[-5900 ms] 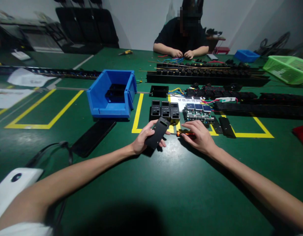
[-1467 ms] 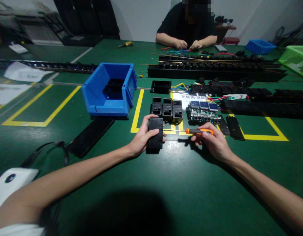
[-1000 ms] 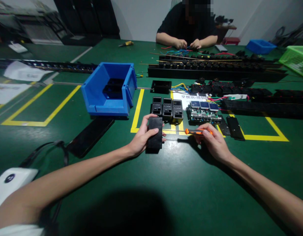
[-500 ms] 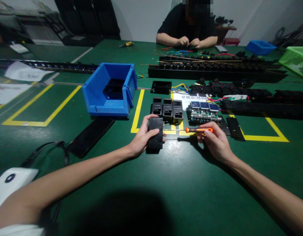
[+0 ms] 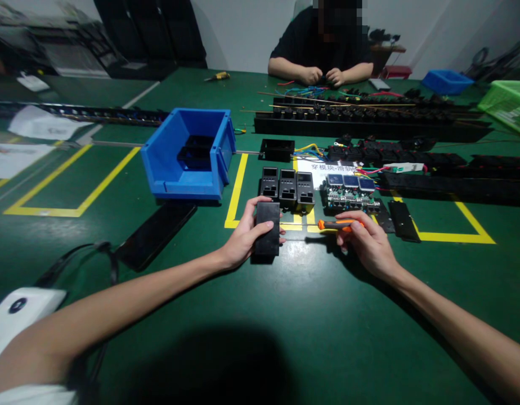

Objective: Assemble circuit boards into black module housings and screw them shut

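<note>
My left hand is closed around a small black plastic box, thumb across its upper face. My right hand grips the orange and black handle of a screwdriver. Its thin shaft points left and its tip meets the right side of the box; the exact contact spot is too small to make out. Just behind the box stand three black module housings in a row. To their right lie green circuit boards with small screens, and flat black cover plates are beside those.
A blue bin with black parts inside stands left of centre. A black phone lies before it, and a white device with a cable is at near left. Long black rails cross the back, where another person works.
My right hand's fingers have shifted slightly on the screwdriver handle, covering more of its end. The black box and my left hand stay in place. The other person's hands moved a little.
</note>
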{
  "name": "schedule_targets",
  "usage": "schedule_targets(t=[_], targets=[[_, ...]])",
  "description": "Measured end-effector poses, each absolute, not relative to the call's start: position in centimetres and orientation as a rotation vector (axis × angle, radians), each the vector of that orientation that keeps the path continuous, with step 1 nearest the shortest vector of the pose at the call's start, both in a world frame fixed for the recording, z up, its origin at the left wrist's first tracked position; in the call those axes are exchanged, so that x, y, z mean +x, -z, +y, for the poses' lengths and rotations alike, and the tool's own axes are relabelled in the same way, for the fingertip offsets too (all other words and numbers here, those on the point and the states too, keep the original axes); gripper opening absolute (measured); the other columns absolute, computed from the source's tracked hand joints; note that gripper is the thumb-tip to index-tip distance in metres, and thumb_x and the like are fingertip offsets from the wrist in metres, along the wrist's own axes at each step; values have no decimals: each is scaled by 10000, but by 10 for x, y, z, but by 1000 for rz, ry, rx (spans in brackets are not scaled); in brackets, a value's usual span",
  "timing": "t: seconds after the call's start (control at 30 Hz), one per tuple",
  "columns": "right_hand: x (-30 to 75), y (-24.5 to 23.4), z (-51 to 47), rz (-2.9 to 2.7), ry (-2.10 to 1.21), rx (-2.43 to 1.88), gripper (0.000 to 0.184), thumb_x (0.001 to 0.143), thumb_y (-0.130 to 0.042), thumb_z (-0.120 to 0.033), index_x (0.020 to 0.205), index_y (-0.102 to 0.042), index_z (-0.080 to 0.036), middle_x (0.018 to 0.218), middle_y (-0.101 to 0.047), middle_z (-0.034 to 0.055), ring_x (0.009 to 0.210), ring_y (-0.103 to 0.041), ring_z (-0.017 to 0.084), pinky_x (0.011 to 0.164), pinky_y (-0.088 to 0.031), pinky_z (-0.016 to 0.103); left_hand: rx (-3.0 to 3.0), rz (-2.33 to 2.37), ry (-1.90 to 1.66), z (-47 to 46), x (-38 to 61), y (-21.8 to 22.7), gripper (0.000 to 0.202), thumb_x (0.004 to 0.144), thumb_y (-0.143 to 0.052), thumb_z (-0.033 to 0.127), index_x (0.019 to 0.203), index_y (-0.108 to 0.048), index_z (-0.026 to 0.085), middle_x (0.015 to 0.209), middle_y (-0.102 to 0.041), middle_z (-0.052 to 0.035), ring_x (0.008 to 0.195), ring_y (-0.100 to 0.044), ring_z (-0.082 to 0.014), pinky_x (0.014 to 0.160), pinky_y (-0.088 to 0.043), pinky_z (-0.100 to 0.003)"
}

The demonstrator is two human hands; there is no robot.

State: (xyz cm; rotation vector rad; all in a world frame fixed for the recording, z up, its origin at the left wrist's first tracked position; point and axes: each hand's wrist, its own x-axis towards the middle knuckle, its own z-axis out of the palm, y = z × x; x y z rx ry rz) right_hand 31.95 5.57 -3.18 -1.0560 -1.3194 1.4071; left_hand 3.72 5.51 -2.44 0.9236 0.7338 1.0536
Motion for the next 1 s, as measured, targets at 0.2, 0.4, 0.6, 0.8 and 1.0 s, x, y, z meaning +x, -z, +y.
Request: schedule_targets(t=[0.2, 0.4, 0.6, 0.8, 1.0], targets=[[318, 31, 54, -1299, -1423, -993, 260, 876, -633, -344, 1106, -541, -264, 812, -691, 13, 680, -618, 153, 601, -494, 275, 942, 742, -1049, 55, 37, 25, 548, 818, -676, 277, 1248, -338, 315, 1145, -524, -51, 853, -673, -196, 782, -598, -478], [317, 30, 54, -1286, -1460, -982, 229, 897, -610, -369, 1067, -524, -241, 752, -676, 8, 595, -615, 156, 535, -502, 290, 936, 732, -1057, 55, 37, 26, 541, 817, -674, 274, 1244, -345, 313, 1148, -526, -54, 839, -669, -186, 771, -601, -470], [318, 30, 54, -1309, -1482, -969, 193, 936, -570, -378, 1037, -538, -216, 663, -665, 6, 534, -590, 136, 466, -467, 243, 940, 735, -1062, 55, 37, 26, 542, 817, -673, 283, 1241, -336, 312, 1142, -527, -52, 833, -672, -191, 754, -605, -457], [319, 34, 56, -1305, -1443, -1014, 213, 934, -579, -413, 999, -568, -211, 619, -657, 1, 489, -581, 131, 438, -449, 233, 936, 731, -1063, 55, 37, 25, 532, 821, -669, 277, 1238, -341, 308, 1142, -526, -57, 843, -671, -192, 755, -603, -462], [319, 34, 55, -1305, -1412, -1072, 261, 916, -586, -475, 931, -583, -215, 564, -622, -16, 453, -561, 128, 416, -435, 233, 935, 743, -1064, 54, 38, 25, 531, 818, -672, 280, 1237, -348, 308, 1128, -535, -49, 827, -674, -183, 744, -607, -446]])
